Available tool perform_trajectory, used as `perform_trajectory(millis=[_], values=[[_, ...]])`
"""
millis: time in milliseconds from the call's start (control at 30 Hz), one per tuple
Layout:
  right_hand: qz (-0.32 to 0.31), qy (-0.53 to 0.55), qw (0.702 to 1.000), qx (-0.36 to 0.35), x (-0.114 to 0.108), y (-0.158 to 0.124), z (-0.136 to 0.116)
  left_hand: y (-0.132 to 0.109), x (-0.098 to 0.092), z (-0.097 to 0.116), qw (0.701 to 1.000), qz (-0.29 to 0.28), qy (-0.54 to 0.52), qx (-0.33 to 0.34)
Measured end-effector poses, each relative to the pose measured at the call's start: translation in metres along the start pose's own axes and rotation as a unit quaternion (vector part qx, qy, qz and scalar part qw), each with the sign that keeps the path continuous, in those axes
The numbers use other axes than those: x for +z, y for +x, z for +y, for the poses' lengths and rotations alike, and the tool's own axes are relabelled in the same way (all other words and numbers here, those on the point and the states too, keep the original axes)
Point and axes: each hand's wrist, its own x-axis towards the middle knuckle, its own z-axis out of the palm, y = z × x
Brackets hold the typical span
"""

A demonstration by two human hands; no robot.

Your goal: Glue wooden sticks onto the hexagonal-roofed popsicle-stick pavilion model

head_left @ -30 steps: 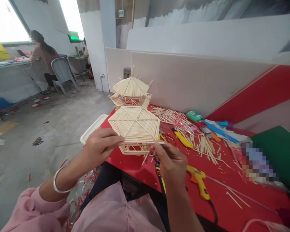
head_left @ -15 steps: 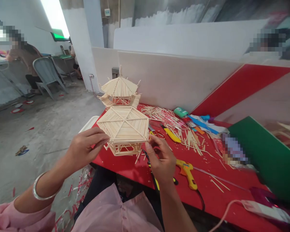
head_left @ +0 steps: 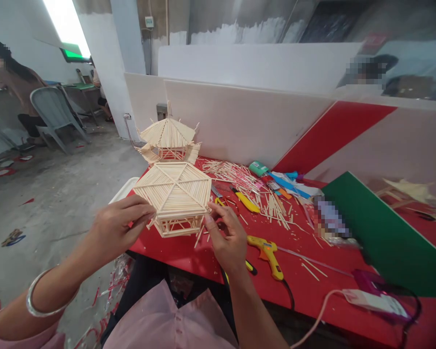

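A hexagonal pavilion model (head_left: 173,186) of thin wooden sticks is between my hands, its flat, slatted top facing up and an open stick frame beneath it. My left hand (head_left: 125,220) pinches the front left corner of the top, thumb and fingers pressed together. At the front right corner, my right hand (head_left: 229,240) grips the edge between thumb and forefinger. Just behind stands a tiered stick pagoda (head_left: 168,133) with a peaked roof. Whether the model rests on the red table (head_left: 167,256) or is held slightly above it, I cannot tell.
A yellow glue gun (head_left: 271,253) with a cord lies right of my right hand. Loose sticks (head_left: 232,173) and a yellow-handled tool (head_left: 247,202) are farther back. A green board (head_left: 392,232) leans at right. A person (head_left: 12,82) sits near a grey chair (head_left: 56,114).
The whole scene has shifted left as my head turned slightly right. Both hands keep their places on the model's front corners.
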Motion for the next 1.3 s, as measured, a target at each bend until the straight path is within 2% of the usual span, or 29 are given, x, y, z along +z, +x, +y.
perform_trajectory(millis=[333, 1033, 1300], values=[[-0.006, -0.003, 1.0, -0.011, 0.0009, 0.0, -0.0004, 0.0014, -0.0012, -0.0005, 1.0, -0.02, 0.014, 0.011], [0.002, -0.006, 1.0, -0.003, 0.003, 0.0002, 0.001, 0.0016, -0.0001, 0.0003, 1.0, -0.013, 0.023, 0.007], [-0.007, 0.002, 1.0, -0.002, 0.0029, -0.0017, 0.0043, 0.0036, -0.0002, 0.0048, 1.0, -0.019, 0.015, -0.017]])
